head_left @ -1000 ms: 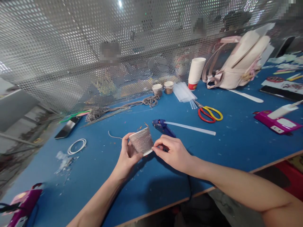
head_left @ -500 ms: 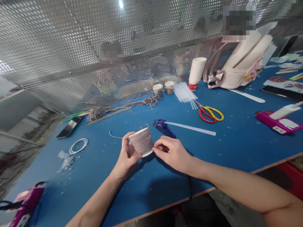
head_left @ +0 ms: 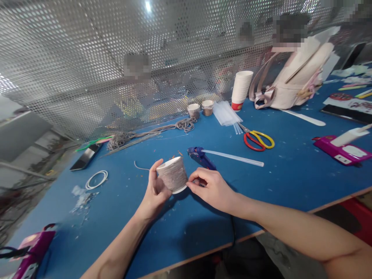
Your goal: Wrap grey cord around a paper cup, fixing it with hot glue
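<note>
My left hand (head_left: pixel 154 192) is wrapped round a small paper cup wound with grey-brown string (head_left: pixel 172 175), held upside down and tilted just above the blue table (head_left: pixel 290 178). My right hand (head_left: pixel 209 188) pinches at the cup's lower right rim with thumb and forefinger. A blue glue gun (head_left: pixel 201 157) with a long clear glue stick (head_left: pixel 234 157) lies just behind my right hand. A short loose piece of string (head_left: pixel 140 167) lies left of the cup.
Red and yellow scissors (head_left: pixel 258 140), a stack of white cups (head_left: pixel 241 89), two wrapped cups (head_left: pixel 200 108), coiled string (head_left: pixel 145 133), a phone (head_left: pixel 85 156), a white ring (head_left: pixel 96 179), a beige backpack (head_left: pixel 296 77) and magenta devices (head_left: pixel 341 151) surround me. A perforated metal screen (head_left: pixel 87 58) stands behind the table.
The cup has tipped slightly, so its white bottom rim now faces more toward the left. Both hands have stayed in place.
</note>
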A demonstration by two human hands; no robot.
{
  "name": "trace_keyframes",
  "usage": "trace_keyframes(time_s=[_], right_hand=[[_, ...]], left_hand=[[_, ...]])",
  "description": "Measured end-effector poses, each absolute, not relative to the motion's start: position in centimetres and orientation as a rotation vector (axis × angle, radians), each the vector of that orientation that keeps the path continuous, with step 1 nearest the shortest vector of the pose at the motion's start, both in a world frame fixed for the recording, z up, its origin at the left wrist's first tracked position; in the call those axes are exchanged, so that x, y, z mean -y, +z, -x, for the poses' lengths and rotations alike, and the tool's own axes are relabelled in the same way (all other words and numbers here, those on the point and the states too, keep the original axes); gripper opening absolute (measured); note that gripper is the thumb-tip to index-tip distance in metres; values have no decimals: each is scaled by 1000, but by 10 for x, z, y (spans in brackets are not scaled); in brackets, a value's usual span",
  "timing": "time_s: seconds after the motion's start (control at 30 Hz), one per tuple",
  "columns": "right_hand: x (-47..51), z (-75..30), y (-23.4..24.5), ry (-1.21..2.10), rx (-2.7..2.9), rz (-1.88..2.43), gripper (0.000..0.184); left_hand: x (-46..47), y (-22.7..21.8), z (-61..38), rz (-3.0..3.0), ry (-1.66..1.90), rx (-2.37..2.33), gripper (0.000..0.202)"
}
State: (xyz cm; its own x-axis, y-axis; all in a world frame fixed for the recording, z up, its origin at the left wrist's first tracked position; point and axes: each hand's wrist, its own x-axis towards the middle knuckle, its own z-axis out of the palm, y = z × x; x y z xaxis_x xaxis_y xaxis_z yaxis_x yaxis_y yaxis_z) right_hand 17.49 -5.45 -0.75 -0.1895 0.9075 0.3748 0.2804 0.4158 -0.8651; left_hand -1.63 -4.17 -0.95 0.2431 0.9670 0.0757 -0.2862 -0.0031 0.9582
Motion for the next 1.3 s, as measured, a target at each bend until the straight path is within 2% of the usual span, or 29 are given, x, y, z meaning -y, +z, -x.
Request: trace_keyframes(time_s=[0.2, 0.33, 0.43, 0.73, 1.0, 1.13, 1.3], right_hand=[[52, -174, -1, 1106, 1587, 1127, 6], [51, -174, 2, 1240, 1506, 1164, 21], [50, -174, 2, 1280, 1491, 1147, 25], [50, -174, -13, 816, 1714, 1147, 17], [51, -173, -14, 744, 1778, 1070, 11], [52, -175, -12, 722, 1779, 1029, 9], [53, -176, -13, 539, 1853, 938, 5]], left_hand=[[43, -9, 18, -1102, 1184, -807, 76], [43, -7, 16, -1064, 1191, -809, 75], [42, -7, 14, -1025, 1196, -813, 77], [40, -16, 14, -949, 1148, -929, 91], [38, -17, 14, -1058, 1137, -964, 104], [37, -18, 15, -1071, 1182, -944, 103], [36, -16, 15, -1096, 1192, -944, 96]])
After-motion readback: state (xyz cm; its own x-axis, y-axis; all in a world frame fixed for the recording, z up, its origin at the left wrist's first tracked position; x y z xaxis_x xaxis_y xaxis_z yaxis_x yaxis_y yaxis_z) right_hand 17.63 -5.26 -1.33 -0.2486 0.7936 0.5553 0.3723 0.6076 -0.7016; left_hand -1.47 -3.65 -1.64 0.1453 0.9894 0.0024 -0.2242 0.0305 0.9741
